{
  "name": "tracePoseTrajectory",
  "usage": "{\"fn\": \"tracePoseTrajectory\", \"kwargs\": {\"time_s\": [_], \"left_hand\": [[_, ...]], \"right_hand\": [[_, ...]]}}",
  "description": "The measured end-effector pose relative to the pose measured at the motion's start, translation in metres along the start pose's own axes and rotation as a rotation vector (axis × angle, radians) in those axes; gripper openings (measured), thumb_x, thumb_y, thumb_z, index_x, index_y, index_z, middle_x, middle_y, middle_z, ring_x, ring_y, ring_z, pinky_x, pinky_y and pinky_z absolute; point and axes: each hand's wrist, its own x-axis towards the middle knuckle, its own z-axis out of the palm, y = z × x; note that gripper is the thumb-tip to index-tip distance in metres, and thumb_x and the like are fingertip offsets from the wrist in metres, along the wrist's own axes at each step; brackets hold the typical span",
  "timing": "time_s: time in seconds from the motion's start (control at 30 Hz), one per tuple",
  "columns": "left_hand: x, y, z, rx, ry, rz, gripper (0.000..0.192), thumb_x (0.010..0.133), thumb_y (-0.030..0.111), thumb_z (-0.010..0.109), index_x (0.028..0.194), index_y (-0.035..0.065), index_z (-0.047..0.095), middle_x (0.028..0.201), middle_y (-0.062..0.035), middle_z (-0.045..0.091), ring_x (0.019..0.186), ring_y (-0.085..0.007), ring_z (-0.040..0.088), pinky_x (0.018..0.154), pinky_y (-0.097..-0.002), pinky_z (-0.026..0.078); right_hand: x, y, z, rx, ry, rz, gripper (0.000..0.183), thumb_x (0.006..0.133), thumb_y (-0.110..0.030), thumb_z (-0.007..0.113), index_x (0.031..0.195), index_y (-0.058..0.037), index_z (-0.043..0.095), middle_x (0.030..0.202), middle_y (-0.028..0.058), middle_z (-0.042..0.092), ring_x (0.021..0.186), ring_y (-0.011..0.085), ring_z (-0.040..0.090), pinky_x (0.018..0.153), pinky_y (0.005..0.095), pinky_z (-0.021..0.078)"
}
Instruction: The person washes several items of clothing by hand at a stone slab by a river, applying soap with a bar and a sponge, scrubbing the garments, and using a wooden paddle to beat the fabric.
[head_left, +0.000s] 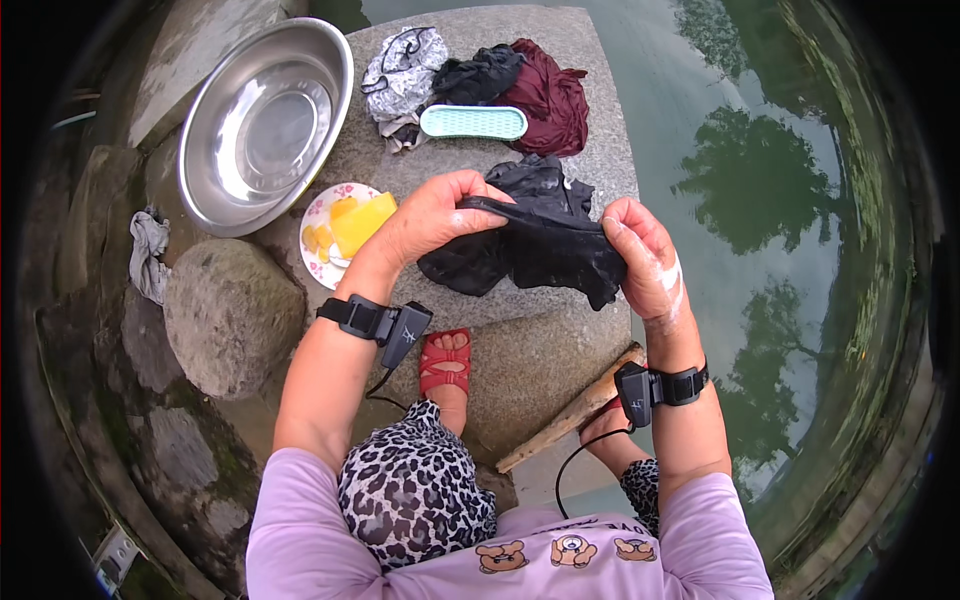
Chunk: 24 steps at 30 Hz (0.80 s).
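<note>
A wet black garment (559, 251) is stretched between my two hands over the stone slab. My left hand (442, 214) pinches its upper edge between thumb and fingers. On the other side, my right hand (645, 255), with white suds on thumb and wrist, grips the right end. More dark cloth lies bunched just behind it. Farther back, a light-blue scrubbing brush (474, 122) rests bristles up against a heap of a maroon garment (551, 97), a black cloth (480, 75) and a white patterned garment (405, 71). Yellow soap bars (364, 225) sit on a floral plate (306, 259) beside my left hand.
A large steel basin (266, 127) stands at the upper left. Below it are a round boulder (232, 319) and a grey rag (150, 255). Green water (750, 180) borders the stone slab (540, 26) on the right. A wooden stick (570, 409) lies near my feet.
</note>
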Motion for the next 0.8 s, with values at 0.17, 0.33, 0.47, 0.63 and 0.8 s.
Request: {"fn": "tracePoseTrajectory", "kwargs": {"time_s": [0.17,0.33,0.47,0.63,0.8], "left_hand": [[0.007,-0.002,0.012,-0.272,0.109,0.103,0.012,0.091,0.017,0.061,0.092,0.0103,0.051,0.085,0.0063,0.050,0.080,-0.0024,0.045,0.074,-0.0188,0.039],[0.014,-0.005,0.024,-0.239,0.168,0.104,0.011,0.096,0.019,0.055,0.097,0.0085,0.051,0.087,0.0066,0.049,0.081,-0.0019,0.044,0.073,-0.0188,0.039],[0.016,-0.008,0.032,-0.169,0.247,0.088,0.014,0.098,0.020,0.052,0.103,0.0070,0.052,0.091,0.0047,0.052,0.087,-0.0035,0.047,0.079,-0.0205,0.041],[0.012,0.028,0.069,-0.029,0.266,0.408,0.017,0.096,0.018,0.052,0.095,0.0030,0.060,0.085,-0.0040,0.059,0.084,-0.0116,0.056,0.078,-0.0266,0.045],[0.004,0.017,0.110,0.799,0.233,0.650,0.031,0.084,0.033,0.063,0.063,0.0098,0.060,0.061,-0.0066,0.058,0.057,-0.0292,0.060,0.055,-0.0396,0.050]], "right_hand": [[-0.001,0.015,0.012,0.282,0.024,0.147,0.013,0.090,-0.016,0.065,0.098,-0.0070,0.061,0.092,-0.0024,0.062,0.083,0.0051,0.057,0.076,0.0206,0.0464],[-0.003,0.029,-0.008,0.331,-0.091,0.248,0.009,0.092,-0.015,0.062,0.094,-0.0071,0.062,0.088,-0.0029,0.065,0.082,0.0048,0.059,0.075,0.0212,0.0476],[0.006,0.030,0.013,0.456,0.080,0.098,0.014,0.095,-0.019,0.055,0.096,-0.0055,0.059,0.091,0.0007,0.064,0.085,0.0096,0.061,0.079,0.0248,0.0490],[0.034,0.054,0.042,0.510,0.406,0.112,0.022,0.097,-0.026,0.053,0.098,-0.0046,0.056,0.092,0.0050,0.062,0.084,0.0146,0.061,0.078,0.0303,0.0512],[0.044,0.079,0.045,0.763,0.355,0.318,0.032,0.092,-0.043,0.060,0.086,-0.0111,0.062,0.066,-0.0019,0.054,0.058,0.0121,0.053,0.052,0.0281,0.0448]]}}
